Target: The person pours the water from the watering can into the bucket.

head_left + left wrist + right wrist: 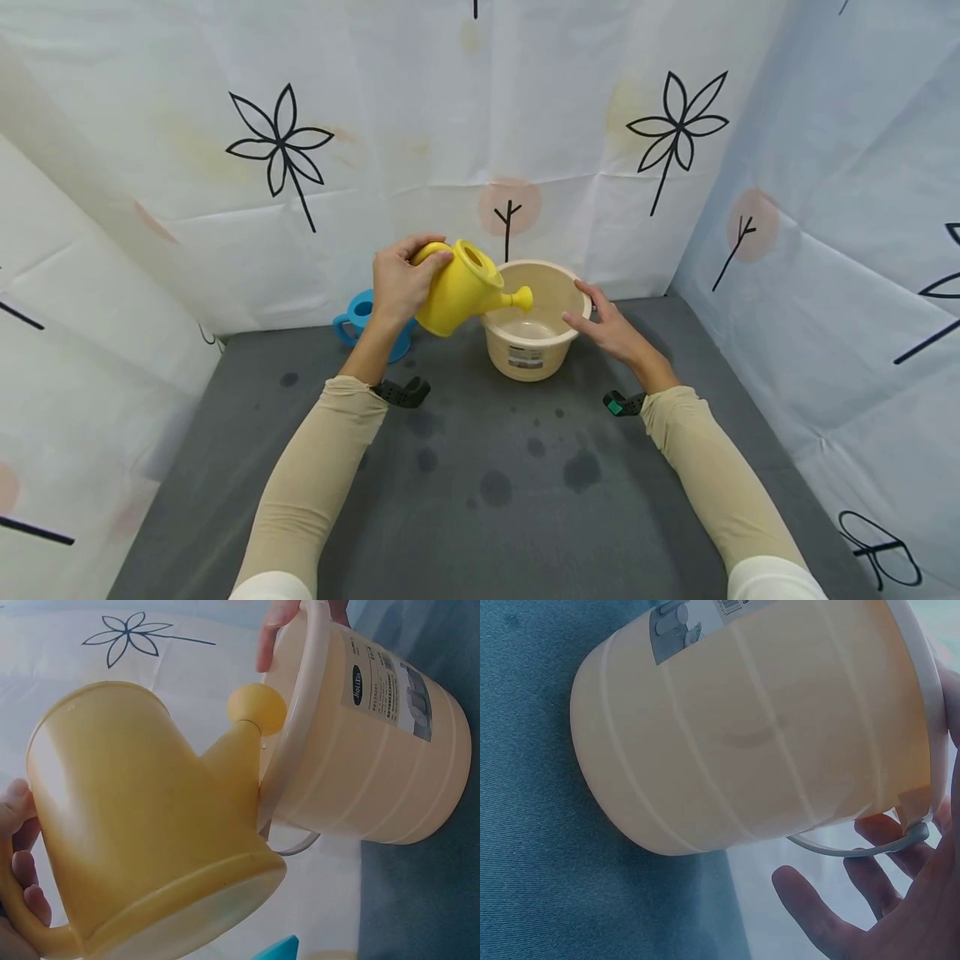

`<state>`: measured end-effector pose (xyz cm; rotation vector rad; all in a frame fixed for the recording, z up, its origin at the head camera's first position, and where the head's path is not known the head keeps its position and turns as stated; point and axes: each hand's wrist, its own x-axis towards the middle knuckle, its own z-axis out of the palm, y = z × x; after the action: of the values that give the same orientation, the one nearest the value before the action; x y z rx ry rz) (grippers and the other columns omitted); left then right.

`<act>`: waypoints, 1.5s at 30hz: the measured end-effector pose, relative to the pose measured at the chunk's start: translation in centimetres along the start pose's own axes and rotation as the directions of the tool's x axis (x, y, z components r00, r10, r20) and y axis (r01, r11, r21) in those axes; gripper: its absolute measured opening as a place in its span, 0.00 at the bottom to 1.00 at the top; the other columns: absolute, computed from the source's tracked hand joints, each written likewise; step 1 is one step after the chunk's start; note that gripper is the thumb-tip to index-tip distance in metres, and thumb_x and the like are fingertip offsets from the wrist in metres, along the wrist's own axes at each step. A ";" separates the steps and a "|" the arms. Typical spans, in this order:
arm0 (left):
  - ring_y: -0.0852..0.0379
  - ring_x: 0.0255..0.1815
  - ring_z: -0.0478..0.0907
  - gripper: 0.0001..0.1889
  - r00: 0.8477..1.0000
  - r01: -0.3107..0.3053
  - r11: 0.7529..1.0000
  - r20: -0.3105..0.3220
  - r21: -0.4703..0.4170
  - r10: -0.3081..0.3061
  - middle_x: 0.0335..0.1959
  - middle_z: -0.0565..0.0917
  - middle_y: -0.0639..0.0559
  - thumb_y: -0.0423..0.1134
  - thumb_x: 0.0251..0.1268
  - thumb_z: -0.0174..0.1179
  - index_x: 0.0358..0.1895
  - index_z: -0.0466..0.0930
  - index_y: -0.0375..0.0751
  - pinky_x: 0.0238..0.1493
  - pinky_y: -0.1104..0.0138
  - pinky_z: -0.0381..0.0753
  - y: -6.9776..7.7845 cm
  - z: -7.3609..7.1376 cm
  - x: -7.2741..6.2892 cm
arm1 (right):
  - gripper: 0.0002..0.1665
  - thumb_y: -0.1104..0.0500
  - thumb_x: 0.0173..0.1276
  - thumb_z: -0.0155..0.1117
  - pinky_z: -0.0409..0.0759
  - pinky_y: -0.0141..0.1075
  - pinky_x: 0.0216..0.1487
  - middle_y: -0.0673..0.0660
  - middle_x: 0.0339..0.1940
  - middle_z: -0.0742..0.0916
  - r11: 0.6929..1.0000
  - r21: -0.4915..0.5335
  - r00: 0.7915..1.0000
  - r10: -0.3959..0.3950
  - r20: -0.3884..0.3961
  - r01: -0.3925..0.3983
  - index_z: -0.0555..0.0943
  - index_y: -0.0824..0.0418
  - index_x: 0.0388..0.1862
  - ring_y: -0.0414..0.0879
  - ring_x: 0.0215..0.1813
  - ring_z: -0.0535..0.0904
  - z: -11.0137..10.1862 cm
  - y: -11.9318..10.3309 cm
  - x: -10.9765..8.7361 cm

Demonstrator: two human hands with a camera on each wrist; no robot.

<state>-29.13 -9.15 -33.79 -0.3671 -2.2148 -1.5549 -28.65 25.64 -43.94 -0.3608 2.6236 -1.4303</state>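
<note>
My left hand [403, 279] grips the handle of a yellow watering can [457, 296]. The can is tilted to the right, and its round spout head [257, 709] reaches over the rim of a cream bucket [527, 362]. That bucket stands upright on the grey surface, with a printed label [390, 691] on its side. On its right, my right hand [611, 329] holds the rim, with a finger reaching over it. In the right wrist view, other fingers [814, 911] spread near the thin bail handle [855, 851].
A blue vessel with a handle [362, 308] stands behind my left forearm, partly hidden. Dark wet spots [582, 471] mark the grey tabletop [450, 550]. Patterned white sheets [420, 125] enclose the back and both sides.
</note>
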 end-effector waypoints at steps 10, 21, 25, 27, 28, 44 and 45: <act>0.47 0.47 0.86 0.16 0.999 0.036 0.999 0.016 0.008 -0.036 0.50 0.89 0.42 0.45 0.67 0.70 0.52 0.89 0.41 0.48 0.65 0.88 -0.2 0.0 0.4 | 0.49 0.42 0.78 0.57 0.53 0.66 0.81 0.59 0.87 0.46 1.000 0.010 1.000 -0.003 0.005 0.003 0.42 0.48 0.86 0.62 0.87 0.40 0.0 -0.1 -0.2; 0.45 0.48 0.86 0.15 0.999 0.045 0.999 0.027 0.014 -0.045 0.50 0.89 0.42 0.45 0.68 0.69 0.52 0.89 0.41 0.48 0.64 0.88 0.2 0.0 0.6 | 0.50 0.42 0.78 0.57 0.52 0.66 0.81 0.59 0.87 0.46 1.000 -0.002 1.000 -0.003 0.002 0.003 0.42 0.48 0.86 0.62 0.87 0.40 0.0 -0.1 -0.1; 0.44 0.48 0.86 0.14 0.999 0.041 0.999 0.028 0.019 -0.041 0.50 0.89 0.41 0.44 0.68 0.69 0.52 0.89 0.42 0.48 0.64 0.88 0.3 0.0 0.6 | 0.49 0.42 0.78 0.56 0.52 0.67 0.81 0.59 0.87 0.45 1.000 -0.007 1.000 -0.003 0.002 0.003 0.42 0.49 0.86 0.62 0.87 0.39 0.0 -0.1 -0.1; 0.44 0.48 0.86 0.14 0.999 0.042 0.999 0.029 0.018 -0.043 0.50 0.89 0.41 0.44 0.68 0.69 0.52 0.89 0.42 0.48 0.65 0.88 0.4 0.1 0.6 | 0.49 0.42 0.78 0.56 0.51 0.67 0.81 0.59 0.87 0.46 1.000 -0.004 1.000 0.000 0.002 0.000 0.42 0.48 0.86 0.62 0.87 0.39 0.1 -0.1 0.0; 0.44 0.48 0.86 0.14 0.998 0.045 0.999 0.031 0.017 -0.046 0.50 0.89 0.42 0.44 0.68 0.69 0.52 0.89 0.42 0.48 0.65 0.88 0.4 0.0 0.6 | 0.49 0.42 0.78 0.56 0.51 0.67 0.81 0.59 0.87 0.46 1.000 -0.002 1.000 0.000 0.002 0.000 0.42 0.48 0.86 0.62 0.87 0.39 0.1 -0.1 0.0; 0.44 0.50 0.85 0.15 0.997 0.064 0.998 0.051 0.013 -0.065 0.51 0.89 0.42 0.44 0.68 0.69 0.53 0.88 0.42 0.50 0.63 0.88 0.4 0.0 0.7 | 0.50 0.41 0.77 0.57 0.53 0.67 0.81 0.59 0.87 0.46 1.000 -0.004 1.000 0.001 -0.002 -0.001 0.43 0.48 0.86 0.62 0.87 0.40 0.1 -0.3 -0.2; 0.44 0.50 0.85 0.15 0.997 0.064 0.998 0.053 0.011 -0.064 0.51 0.88 0.42 0.44 0.69 0.69 0.53 0.88 0.42 0.50 0.63 0.88 0.4 0.0 0.7 | 0.50 0.41 0.78 0.57 0.53 0.67 0.81 0.59 0.87 0.46 1.000 -0.004 1.000 0.001 -0.003 -0.001 0.43 0.48 0.86 0.62 0.87 0.40 0.1 -0.3 -0.2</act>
<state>-29.57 -8.99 -33.11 -0.3416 -2.2940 -1.5850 -28.39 25.44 -43.76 -0.3581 2.6283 -1.4267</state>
